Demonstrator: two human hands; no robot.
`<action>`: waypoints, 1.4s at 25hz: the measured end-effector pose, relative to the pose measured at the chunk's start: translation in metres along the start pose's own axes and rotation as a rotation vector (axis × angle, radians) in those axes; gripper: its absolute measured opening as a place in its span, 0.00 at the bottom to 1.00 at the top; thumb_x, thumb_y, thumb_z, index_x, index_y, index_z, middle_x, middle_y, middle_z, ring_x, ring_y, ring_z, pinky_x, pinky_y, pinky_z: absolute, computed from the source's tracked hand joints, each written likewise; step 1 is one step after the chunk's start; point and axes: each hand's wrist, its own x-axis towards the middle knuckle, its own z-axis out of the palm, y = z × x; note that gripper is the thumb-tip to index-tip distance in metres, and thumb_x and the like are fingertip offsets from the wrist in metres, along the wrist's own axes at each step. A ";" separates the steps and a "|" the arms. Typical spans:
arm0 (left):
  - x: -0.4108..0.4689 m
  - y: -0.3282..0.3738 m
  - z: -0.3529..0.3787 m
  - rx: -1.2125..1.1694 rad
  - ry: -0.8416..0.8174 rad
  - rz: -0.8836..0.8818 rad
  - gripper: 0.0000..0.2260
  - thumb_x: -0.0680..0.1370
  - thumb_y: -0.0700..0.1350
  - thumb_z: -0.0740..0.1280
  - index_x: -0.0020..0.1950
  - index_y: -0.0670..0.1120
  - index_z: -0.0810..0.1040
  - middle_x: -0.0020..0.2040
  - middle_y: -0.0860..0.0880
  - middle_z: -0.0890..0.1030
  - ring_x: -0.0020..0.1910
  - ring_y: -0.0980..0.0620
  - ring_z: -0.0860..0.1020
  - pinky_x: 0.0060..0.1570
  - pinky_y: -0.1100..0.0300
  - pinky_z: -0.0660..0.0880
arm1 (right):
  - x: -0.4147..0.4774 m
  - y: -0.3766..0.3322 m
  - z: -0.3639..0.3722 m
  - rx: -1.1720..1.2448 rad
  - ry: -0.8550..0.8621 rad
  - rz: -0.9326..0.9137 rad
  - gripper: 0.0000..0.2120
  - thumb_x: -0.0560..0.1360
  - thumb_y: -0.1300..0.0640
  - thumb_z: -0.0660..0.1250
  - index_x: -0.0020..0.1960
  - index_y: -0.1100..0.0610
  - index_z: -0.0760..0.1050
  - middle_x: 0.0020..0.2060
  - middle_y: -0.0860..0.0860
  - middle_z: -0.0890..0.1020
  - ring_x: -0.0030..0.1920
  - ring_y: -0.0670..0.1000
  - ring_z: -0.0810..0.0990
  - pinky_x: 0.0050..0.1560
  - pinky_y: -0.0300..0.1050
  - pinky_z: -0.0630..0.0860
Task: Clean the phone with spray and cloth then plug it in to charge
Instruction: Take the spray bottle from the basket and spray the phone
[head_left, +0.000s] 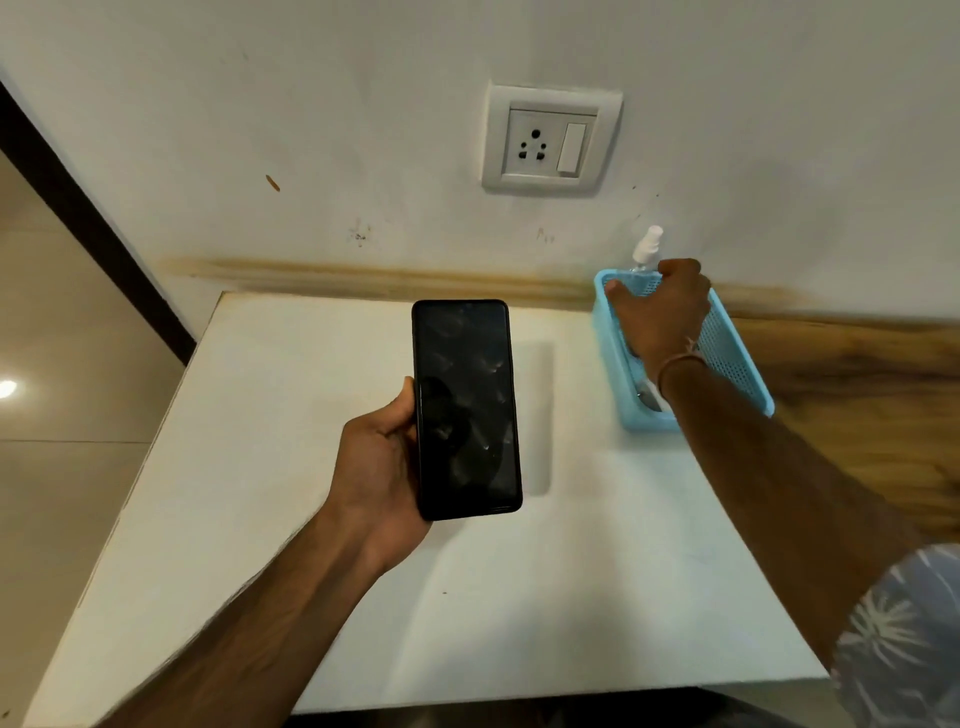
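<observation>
Phone (466, 410) is being held in the left hand (382, 462), screen up, dark and showing smudges all over the glass. The thumb is curling along its left edge, w/ the other fingers hidden behind it, so it's hanging above the white tabletop (260, 467) rather than lying on it. Out to the right, the right hand (657, 306) is reaching into the far end of a blue mesh basket (737, 358), right by the spray bottle (647, 247), whose white nozzle is poking up above the knuckles. Can't tell whether the fingers are gripping the bottle or just touching it, since the back of the hand is covering it. Something pale is lying in the basket's near end, but it's too hidden to call it the cloth. Up on the wall, a wall socket (550, 140) w/ a switch (570, 147) is sitting above and between the phone and the basket. No charger is showing. Risks, imo: phone is riding on a one-hand side grip while attention is going right, so it could slip and drop. The basket looks light, so a snagged bottle could be dragging or tipping it. Spraying up near the wall could be sending mist into the socket, so aim low and away.
</observation>
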 end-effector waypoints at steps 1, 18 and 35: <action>0.001 -0.001 0.000 -0.004 0.007 0.005 0.19 0.82 0.57 0.60 0.60 0.48 0.85 0.62 0.45 0.84 0.59 0.43 0.83 0.53 0.47 0.82 | 0.009 0.008 0.007 -0.065 -0.043 -0.011 0.28 0.68 0.46 0.73 0.61 0.60 0.69 0.58 0.59 0.74 0.58 0.62 0.74 0.59 0.54 0.70; 0.000 0.007 0.000 -0.037 0.044 0.042 0.19 0.82 0.56 0.61 0.62 0.47 0.84 0.59 0.45 0.85 0.53 0.43 0.85 0.50 0.47 0.83 | -0.112 -0.039 -0.037 0.496 -0.128 -0.366 0.16 0.75 0.51 0.69 0.60 0.55 0.72 0.52 0.49 0.80 0.53 0.48 0.80 0.54 0.50 0.78; 0.003 0.009 -0.008 0.032 -0.073 0.043 0.23 0.84 0.59 0.54 0.53 0.47 0.85 0.35 0.48 0.83 0.36 0.48 0.84 0.40 0.53 0.81 | -0.203 -0.066 -0.073 1.571 -1.398 0.344 0.30 0.70 0.39 0.68 0.60 0.62 0.76 0.42 0.57 0.79 0.32 0.52 0.80 0.32 0.44 0.77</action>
